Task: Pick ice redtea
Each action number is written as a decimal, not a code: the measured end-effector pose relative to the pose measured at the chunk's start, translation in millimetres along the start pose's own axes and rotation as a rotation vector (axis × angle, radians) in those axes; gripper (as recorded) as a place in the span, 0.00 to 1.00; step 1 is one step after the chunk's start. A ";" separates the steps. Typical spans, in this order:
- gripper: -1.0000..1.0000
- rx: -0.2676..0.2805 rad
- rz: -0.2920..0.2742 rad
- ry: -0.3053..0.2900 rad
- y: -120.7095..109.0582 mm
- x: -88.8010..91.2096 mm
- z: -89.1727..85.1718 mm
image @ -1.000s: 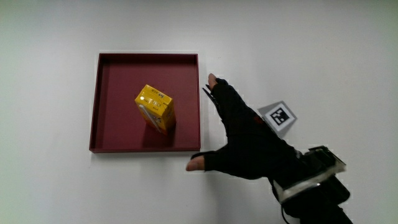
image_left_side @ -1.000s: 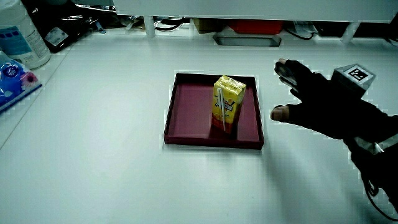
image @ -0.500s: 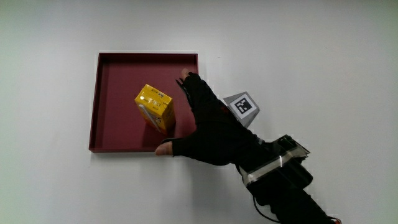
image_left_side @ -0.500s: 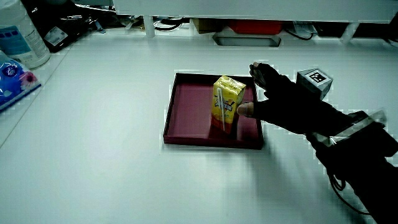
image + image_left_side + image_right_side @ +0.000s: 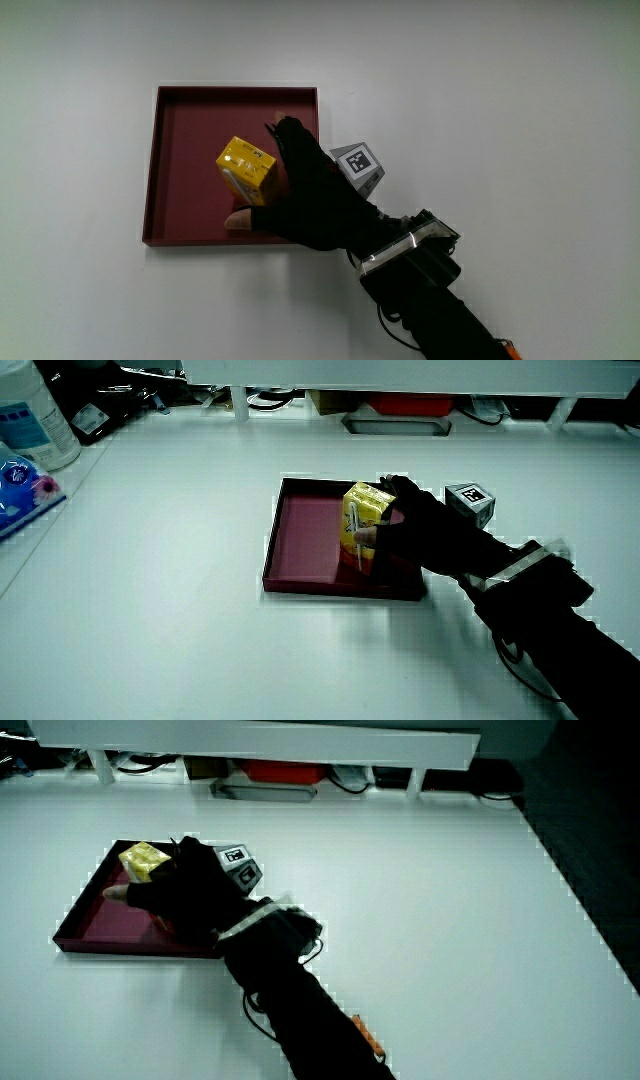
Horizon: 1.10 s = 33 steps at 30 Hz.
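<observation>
One light, stiff carton (image 5: pixel 248 171) stands in the tray (image 5: pixel 180 120); the hand (image 5: pixel 310 195), fingers spread, reaches its side faces, likely best pinched gently.

Tray (image 5: pixel 170 160) lies on tabletop (image 5: pixel 500 100). Ice redtea carton (image 5: pixel 246 172) stands upright inside tray, about in its middle. Hand (image 5: pixel 305 195) is over tray's edge, just beside carton, fingers spread around it: thumb (image 5: pixel 238 219) on carton's side nearer to person, fingers (image 5: pixel 283 133) on side farther from person. Real contact cannot tell. Forearm (image 5: pixel 430 295) stretches over tabletop toward person. In a side view, bottle (image 5: pixel 35 415) stands at tabletop's edge, well apart from tray.
</observation>
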State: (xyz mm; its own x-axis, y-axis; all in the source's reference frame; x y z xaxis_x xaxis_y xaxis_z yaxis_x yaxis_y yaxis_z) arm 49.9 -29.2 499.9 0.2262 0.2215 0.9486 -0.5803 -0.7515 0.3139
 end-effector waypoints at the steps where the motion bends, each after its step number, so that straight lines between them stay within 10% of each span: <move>1: 0.50 0.006 -0.009 -0.009 0.4 1.2 -0.3; 23: 0.77 0.153 0.058 0.142 -4.3 17.4 0.4; 33: 0.95 0.206 0.096 0.107 -8.3 14.2 -2.6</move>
State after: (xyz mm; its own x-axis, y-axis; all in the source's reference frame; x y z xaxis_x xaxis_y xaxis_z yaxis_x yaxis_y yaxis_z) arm 55.9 -18.2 510.9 0.0873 0.1997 0.9760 -0.4213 -0.8804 0.2179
